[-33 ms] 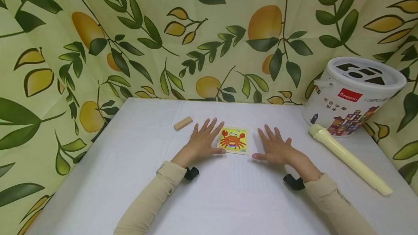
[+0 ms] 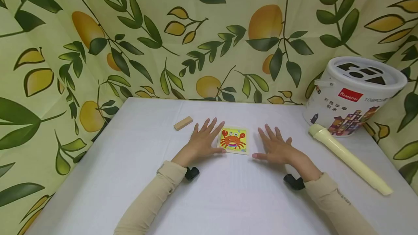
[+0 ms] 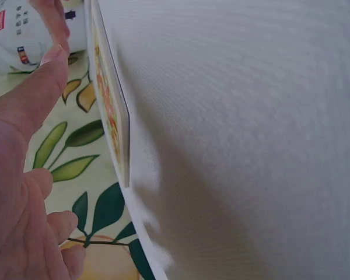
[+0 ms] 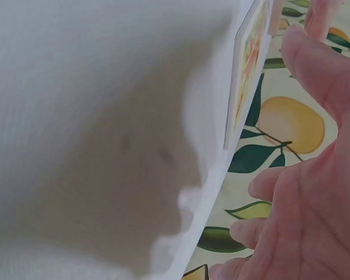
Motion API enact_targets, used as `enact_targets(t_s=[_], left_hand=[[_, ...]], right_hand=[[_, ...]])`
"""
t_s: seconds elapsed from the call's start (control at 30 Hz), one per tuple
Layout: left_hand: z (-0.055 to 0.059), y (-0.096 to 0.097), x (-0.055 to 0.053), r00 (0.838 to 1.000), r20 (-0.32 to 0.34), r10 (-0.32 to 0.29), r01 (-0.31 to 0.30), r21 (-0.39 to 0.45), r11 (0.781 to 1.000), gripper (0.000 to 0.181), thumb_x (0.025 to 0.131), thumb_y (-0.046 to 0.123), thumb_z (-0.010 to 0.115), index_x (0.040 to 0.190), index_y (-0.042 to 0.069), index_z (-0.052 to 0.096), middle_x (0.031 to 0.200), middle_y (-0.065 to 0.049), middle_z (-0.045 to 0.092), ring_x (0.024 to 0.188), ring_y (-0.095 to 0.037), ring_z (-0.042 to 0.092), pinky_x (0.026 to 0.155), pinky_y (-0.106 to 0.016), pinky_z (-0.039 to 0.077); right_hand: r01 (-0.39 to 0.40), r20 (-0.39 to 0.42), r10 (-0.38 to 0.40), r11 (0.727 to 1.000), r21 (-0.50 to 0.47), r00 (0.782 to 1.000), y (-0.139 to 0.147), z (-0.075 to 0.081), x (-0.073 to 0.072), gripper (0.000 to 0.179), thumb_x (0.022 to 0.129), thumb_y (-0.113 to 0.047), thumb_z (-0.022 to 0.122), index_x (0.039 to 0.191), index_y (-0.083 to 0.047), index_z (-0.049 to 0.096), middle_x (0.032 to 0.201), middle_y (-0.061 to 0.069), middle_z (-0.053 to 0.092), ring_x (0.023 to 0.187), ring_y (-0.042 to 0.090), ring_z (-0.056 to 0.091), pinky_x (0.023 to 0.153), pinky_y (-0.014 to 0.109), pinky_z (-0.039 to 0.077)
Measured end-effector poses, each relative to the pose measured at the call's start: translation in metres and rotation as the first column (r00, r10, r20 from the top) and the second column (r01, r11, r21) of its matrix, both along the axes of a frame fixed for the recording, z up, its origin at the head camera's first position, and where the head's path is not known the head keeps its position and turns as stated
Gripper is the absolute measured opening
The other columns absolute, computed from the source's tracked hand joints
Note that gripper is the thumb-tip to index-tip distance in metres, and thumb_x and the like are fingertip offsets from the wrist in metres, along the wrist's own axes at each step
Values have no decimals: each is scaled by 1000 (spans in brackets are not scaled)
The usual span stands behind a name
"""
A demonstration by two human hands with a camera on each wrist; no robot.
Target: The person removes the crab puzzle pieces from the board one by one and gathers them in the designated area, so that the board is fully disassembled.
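Two hands lie flat on the white cloth-covered table (image 2: 130, 177), palms down, fingers straight and spread, holding nothing. Left hand (image 2: 203, 140) sits just left of a small square yellow card printed with an orange crab (image 2: 233, 140); its thumb tip touches or nearly touches the card's near-left corner, cannot tell which. Right hand (image 2: 276, 148) lies just right of the card, apart from it. Left wrist view shows the card (image 3: 112, 111) edge-on, flat on the cloth, thumb alongside.

Elsewhere: small tan wooden rectangular block (image 2: 183, 123) left of the left hand, apart. White plastic bucket with shape-cut lid and printed label (image 2: 352, 99) at the far right; long pale yellow plastic tube (image 2: 349, 159) lying beside it, its far end against the bucket's base.

Risk, judged: the card is thin and lies flush on soft cloth, so fingertips may slide it or bunch the fabric instead of getting under an edge. A wide sweep of the right arm could roll the tube.
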State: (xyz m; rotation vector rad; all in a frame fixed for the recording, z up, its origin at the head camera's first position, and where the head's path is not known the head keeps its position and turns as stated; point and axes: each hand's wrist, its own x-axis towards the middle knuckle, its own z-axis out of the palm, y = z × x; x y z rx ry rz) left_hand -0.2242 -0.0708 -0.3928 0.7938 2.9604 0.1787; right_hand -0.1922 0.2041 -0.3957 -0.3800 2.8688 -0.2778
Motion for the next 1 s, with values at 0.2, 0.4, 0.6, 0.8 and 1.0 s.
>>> enact_targets(t_s=[0.2, 0.4, 0.6, 0.8, 1.0], left_hand=[[-6, -2, 3, 1000, 3, 4, -4, -6, 1000, 95, 76, 68, 55, 149, 31, 5, 156, -3, 3, 144, -28, 1, 111, -59, 7], [-2, -12, -3, 999, -22, 25, -25, -4, 1000, 95, 76, 68, 54, 148, 31, 4, 156, -3, 3, 144, -26, 1, 111, -59, 4], [4, -19, -13, 1000, -13, 4, -3, 50, 999, 88, 82, 60, 55, 149, 28, 8, 156, -4, 10, 144, -25, 7, 112, -56, 10], [4, -16, -15, 983, 153, -102, 93, 68, 993, 71, 88, 47, 55, 147, 25, 22, 154, -8, 18, 143, -27, 13, 113, -51, 16], [-3, -9, -12, 962, 227, -150, 148, 27, 989, 58, 92, 40, 51, 144, 24, 32, 154, -8, 18, 143, -27, 14, 112, -50, 19]], right_hand=[[-4, 6, 4, 1000, 3, 1000, 1, -8, 2, 103, 77, -68, 53, 147, -6, 13, 151, 27, 2, 133, 57, 0, 88, 81, 7], [-23, -3, 23, 1000, 17, 1000, 0, -7, -9, 100, 78, -70, 48, 149, -11, 10, 152, 25, 0, 133, 56, 0, 87, 82, 7], [22, -25, -22, 1000, 22, 999, -11, 4, -30, 84, 88, -62, 40, 149, -15, 7, 152, 23, 11, 134, 53, 9, 93, 77, 15], [-59, -152, 42, 992, -110, 988, -35, 9, -53, 54, 93, -30, 54, 140, -10, 37, 119, 21, 50, 108, 36, 47, 84, 52, 46], [-189, -104, 170, 959, -213, 980, -63, 0, -74, 34, 92, -13, 54, 126, -11, 53, 97, 12, 51, 89, 24, 46, 77, 36, 44]])
